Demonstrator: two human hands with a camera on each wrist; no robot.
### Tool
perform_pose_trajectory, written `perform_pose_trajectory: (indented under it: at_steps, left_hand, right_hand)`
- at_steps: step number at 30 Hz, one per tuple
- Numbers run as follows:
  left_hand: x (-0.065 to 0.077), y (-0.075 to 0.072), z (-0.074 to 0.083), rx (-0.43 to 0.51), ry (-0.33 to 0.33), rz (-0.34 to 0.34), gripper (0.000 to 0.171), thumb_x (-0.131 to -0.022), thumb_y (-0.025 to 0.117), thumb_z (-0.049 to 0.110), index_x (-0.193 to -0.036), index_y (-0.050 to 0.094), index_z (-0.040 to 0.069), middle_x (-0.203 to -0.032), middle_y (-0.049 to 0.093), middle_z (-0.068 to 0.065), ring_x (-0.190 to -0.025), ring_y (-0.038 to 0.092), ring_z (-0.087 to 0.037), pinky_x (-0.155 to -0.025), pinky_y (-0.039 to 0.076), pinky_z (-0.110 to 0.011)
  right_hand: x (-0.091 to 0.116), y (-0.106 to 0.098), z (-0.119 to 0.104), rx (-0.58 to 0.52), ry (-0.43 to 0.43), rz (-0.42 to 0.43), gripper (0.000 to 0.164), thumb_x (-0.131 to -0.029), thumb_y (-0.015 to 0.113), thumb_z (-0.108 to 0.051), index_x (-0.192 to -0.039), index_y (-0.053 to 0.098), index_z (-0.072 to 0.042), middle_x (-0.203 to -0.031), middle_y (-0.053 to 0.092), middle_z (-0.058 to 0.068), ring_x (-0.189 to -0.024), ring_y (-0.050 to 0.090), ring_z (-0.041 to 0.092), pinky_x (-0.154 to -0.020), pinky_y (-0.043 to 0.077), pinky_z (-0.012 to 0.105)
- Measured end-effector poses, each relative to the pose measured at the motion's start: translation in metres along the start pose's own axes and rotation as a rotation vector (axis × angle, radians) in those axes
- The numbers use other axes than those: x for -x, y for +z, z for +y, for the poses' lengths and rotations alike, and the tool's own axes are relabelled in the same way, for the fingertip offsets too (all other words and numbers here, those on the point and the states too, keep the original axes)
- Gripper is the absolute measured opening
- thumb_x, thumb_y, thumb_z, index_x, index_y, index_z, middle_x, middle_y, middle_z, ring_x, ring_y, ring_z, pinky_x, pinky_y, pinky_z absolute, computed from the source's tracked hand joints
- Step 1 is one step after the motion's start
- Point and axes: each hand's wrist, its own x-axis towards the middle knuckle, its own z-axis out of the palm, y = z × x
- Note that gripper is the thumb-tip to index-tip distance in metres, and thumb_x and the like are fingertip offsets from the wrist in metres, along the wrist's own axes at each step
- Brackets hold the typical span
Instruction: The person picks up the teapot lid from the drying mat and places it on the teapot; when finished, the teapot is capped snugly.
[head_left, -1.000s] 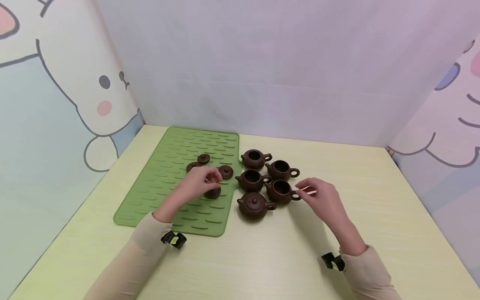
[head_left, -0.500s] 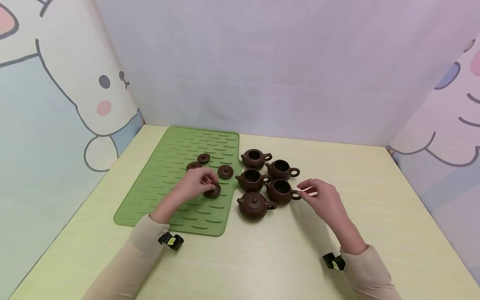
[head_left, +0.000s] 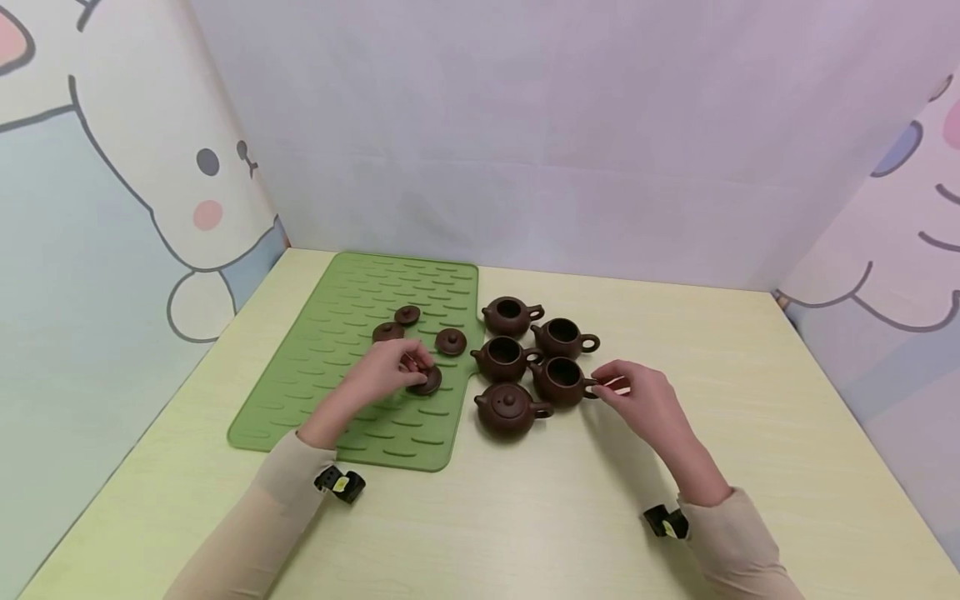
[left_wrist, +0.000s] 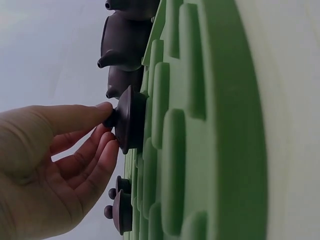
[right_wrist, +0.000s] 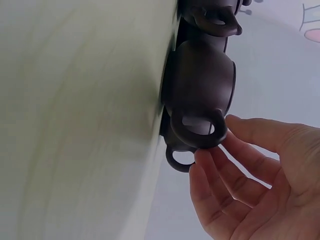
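A dark brown teapot lid lies on the green mat. My left hand pinches its knob; in the left wrist view the thumb is on the knob, and other fingertips are at the lid's rim. Beside the mat stand several brown teapots. My right hand is at the right-hand one of the front pair, an open-topped teapot. Its thumb and fingers pinch that pot's handle, as the right wrist view shows. The nearest teapot wears its lid.
Three more lids lie on the mat: a small lid, a lid partly behind the left hand, and a lid near the mat's right edge. Behind stand a lidless teapot, another and a third.
My left hand has shifted slightly left and down to the nearest lid's knob, uncovering more of the lid. My right hand has edged in against the teapot handle. Pots and lids look unmoved.
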Motion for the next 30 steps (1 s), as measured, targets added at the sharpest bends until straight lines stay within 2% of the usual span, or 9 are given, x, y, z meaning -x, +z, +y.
perform_pose_trajectory:
  at_steps: [9,14,19,30]
  left_hand:
    - [-0.001,0.0,0.0,-0.003,-0.013,-0.002,0.012,-0.09,0.072,0.006,-0.1,0.07,0.01,-0.091,0.07,-0.004,-0.083,0.063,-0.014,-0.075,0.054,-0.031]
    - [-0.002,-0.001,0.003,-0.002,-0.004,0.028,0.011,-0.09,0.072,0.007,-0.101,0.071,0.009,-0.091,0.071,-0.005,-0.083,0.065,-0.014,-0.075,0.056,-0.031]
    - [-0.004,-0.004,0.016,-0.015,0.042,0.056,0.013,-0.09,0.073,0.009,-0.102,0.072,0.01,-0.093,0.072,-0.004,-0.085,0.066,-0.015,-0.076,0.057,-0.031]
    - [-0.014,-0.001,0.048,0.039,0.101,0.027,0.014,-0.09,0.073,0.009,-0.104,0.071,0.009,-0.099,0.073,-0.005,-0.09,0.067,-0.015,-0.079,0.057,-0.027]
  right_hand:
    - [-0.003,0.005,0.003,0.019,-0.024,0.008,0.013,-0.09,0.071,-0.014,-0.102,0.074,-0.01,-0.094,0.077,0.005,-0.087,0.074,0.026,-0.071,0.055,0.033]
    - [-0.004,0.006,0.002,0.024,-0.03,0.004,0.012,-0.09,0.071,-0.015,-0.101,0.075,-0.011,-0.094,0.077,0.005,-0.087,0.073,0.025,-0.07,0.055,0.032]
    - [-0.005,0.007,0.001,0.023,-0.031,-0.003,0.012,-0.091,0.071,-0.014,-0.102,0.075,-0.011,-0.095,0.077,0.005,-0.088,0.073,0.025,-0.07,0.055,0.031]
    - [-0.007,0.009,-0.001,0.022,-0.025,0.0,0.01,-0.091,0.072,-0.016,-0.1,0.075,-0.012,-0.096,0.077,0.004,-0.089,0.073,0.025,-0.071,0.055,0.032]
